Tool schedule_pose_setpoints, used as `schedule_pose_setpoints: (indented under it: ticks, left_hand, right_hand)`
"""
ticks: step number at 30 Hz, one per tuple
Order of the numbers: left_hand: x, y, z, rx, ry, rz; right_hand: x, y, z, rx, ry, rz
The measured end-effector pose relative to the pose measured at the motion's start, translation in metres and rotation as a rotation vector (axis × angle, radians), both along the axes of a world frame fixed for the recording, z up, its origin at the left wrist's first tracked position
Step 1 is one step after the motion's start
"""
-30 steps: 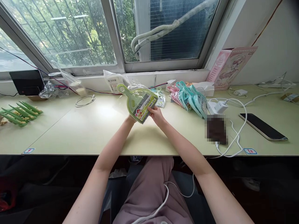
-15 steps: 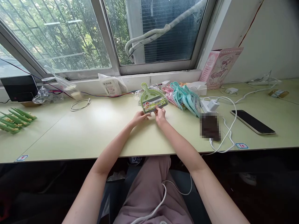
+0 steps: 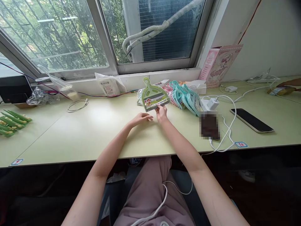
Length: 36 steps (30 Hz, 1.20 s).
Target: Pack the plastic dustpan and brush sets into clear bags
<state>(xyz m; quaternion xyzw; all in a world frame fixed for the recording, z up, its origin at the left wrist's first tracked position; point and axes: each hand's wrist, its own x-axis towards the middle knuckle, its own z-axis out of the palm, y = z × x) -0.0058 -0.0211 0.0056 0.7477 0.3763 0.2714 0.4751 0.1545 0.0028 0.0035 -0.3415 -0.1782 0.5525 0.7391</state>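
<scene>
A small green dustpan-and-brush set (image 3: pixel 151 91), with a printed label across its front, is tilted up above the table. My right hand (image 3: pixel 161 113) pinches its lower edge. Just to the left and below it, my left hand (image 3: pixel 141 119) hovers apart from the set with its fingers stretched out and nothing in them. Behind and to the right lies a heap of similar teal sets (image 3: pixel 187 97), with pink ones (image 3: pixel 171 92) partly hidden beside them.
Wrapped green pieces (image 3: pixel 14 123) lie far left. A coiled white cable (image 3: pixel 77 105) and a white packet (image 3: pixel 109 86) sit near the window. To the right are a charger (image 3: pixel 213 103), a phone (image 3: pixel 252 121) and a pink box (image 3: pixel 219 66). Another person's hand (image 3: pixel 290 83) reaches in at the right edge.
My left hand has come away from the dustpan-and-brush set. My right hand has raised the set slightly. Another person's hand has appeared at the far right. The view has shifted a little.
</scene>
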Motion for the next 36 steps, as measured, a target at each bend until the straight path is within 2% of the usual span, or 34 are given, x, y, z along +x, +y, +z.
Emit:
schedule_pose_setpoints:
  ticks: [5,10,13,17,24,29,33,36]
  left_hand:
    - [-0.016,0.016,-0.003,-0.093,-0.403,0.283]
    - [-0.005,0.009,-0.001,-0.111,-0.684,0.359]
    - [0.003,0.001,0.000,-0.130,-0.699,0.394]
    - [0.006,-0.003,0.000,-0.170,-0.669,0.360]
    - [0.004,-0.004,0.002,-0.150,-0.562,0.372]
    - [0.002,-0.001,-0.002,-0.145,-0.551,0.428]
    - [0.001,0.001,-0.004,-0.156,-0.544,0.452]
    - [-0.003,0.004,-0.002,-0.168,-0.570,0.447]
  right_hand:
    - [-0.002,-0.005,0.006,-0.001,0.029,0.057]
    - [-0.015,-0.012,0.005,-0.013,-0.041,0.208]
    - [-0.017,-0.013,0.004,-0.003,-0.057,0.212]
    - [-0.012,-0.011,0.003,0.006,-0.076,0.197]
    - [-0.007,-0.006,0.002,-0.021,-0.063,0.253]
    - [-0.006,-0.007,0.002,-0.052,-0.082,0.292]
    - [-0.006,-0.005,0.002,-0.087,-0.134,0.336]
    - [-0.002,-0.005,0.006,-0.127,-0.257,0.391]
